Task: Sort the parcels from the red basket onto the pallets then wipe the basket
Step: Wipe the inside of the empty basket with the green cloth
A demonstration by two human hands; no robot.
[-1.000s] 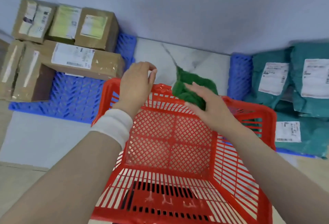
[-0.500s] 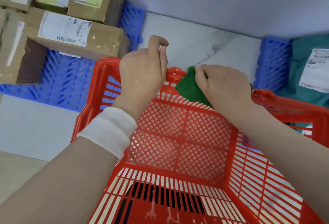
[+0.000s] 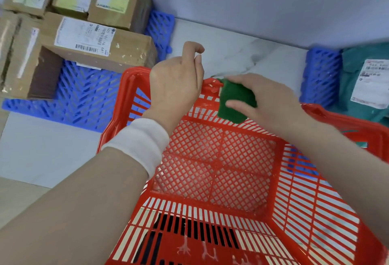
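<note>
Since a second ago the right hand [image 3: 267, 100] has carried the green cloth [image 3: 237, 100] from the far wall of the red basket [image 3: 126, 79] up onto its far rim. The head has also leaned in, so the basket fills more of the view.

Head view: the cloth is folded over the far rim, with the thumb pinching it against the inner face and the fingers wrapped over the top. The left hand [image 3: 174, 83], with a white wristband [image 3: 139, 144] behind it, sits at the same rim just left of the cloth. Its fingers are curled and the forefinger is hooked up in the air. Whether the others clasp the rim is hidden behind the back of the hand, so I cannot tell.

No parcels lie on the basket's mesh bottom. The cardboard boxes [image 3: 101, 43] are stacked on the left blue pallet [image 3: 84, 100], and the teal bags [image 3: 362, 71] lie on the right blue pallet [image 3: 320, 75]. The basket stands on the floor [image 3: 231, 54] between the two pallets.

Sorting therefore looks finished, and the wiping step is in hand. The wipe appears to have reached the rim. The side walls, the near wall and the bottom likely remain to be wiped.
</note>
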